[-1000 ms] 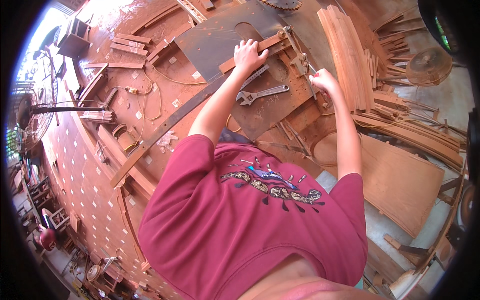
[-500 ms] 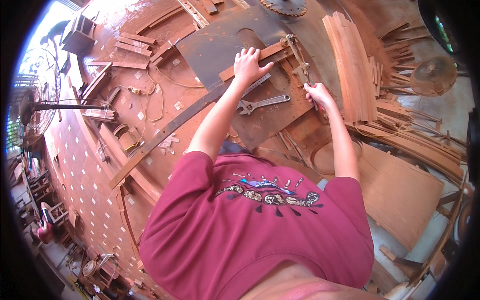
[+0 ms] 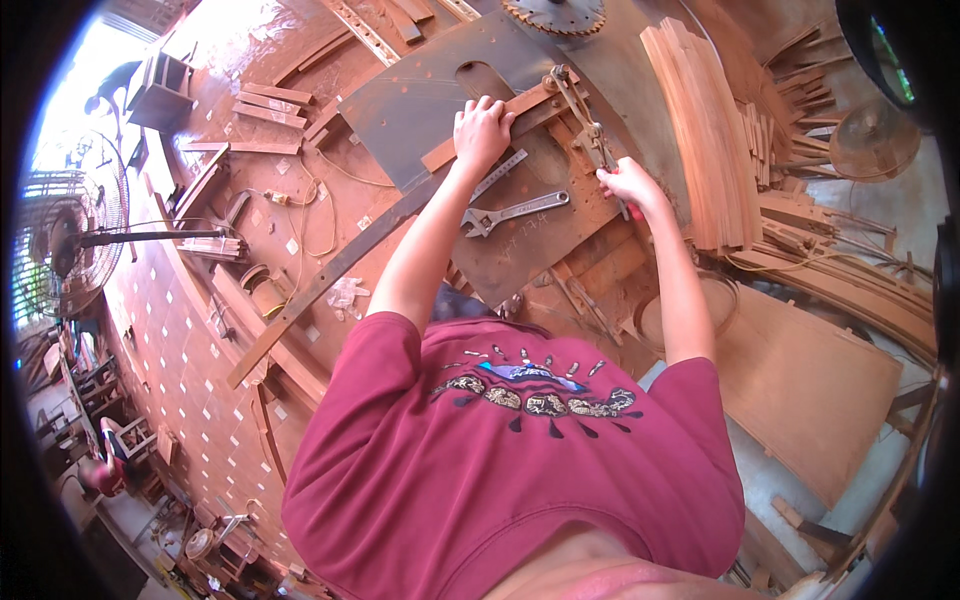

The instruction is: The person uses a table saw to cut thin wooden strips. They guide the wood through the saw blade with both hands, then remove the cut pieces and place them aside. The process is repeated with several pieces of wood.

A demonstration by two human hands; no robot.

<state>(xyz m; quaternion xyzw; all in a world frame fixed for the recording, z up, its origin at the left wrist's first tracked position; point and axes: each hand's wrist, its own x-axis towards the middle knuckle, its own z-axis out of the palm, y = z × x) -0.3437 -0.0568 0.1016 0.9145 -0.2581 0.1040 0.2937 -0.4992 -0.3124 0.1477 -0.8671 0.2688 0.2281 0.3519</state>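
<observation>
Left hand lies palm-down on wood strip, fingers curled over it. Right hand fingers closed around metal linkage. Wrench lies between the hands.

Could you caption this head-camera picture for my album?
Left hand presses a wooden strip on a metal table; right hand grips a linkage.

The person wears a loose, short-sleeved T-shirt in a deep maroon red, its fabric falling in soft folds across the chest and belly. A printed design runs across the front: a band of blue, white and tan shapes with small dark drops beneath it. Both forearms are bare below the sleeves, and the left hand and right hand are ungloved, with no rings visible.
</observation>
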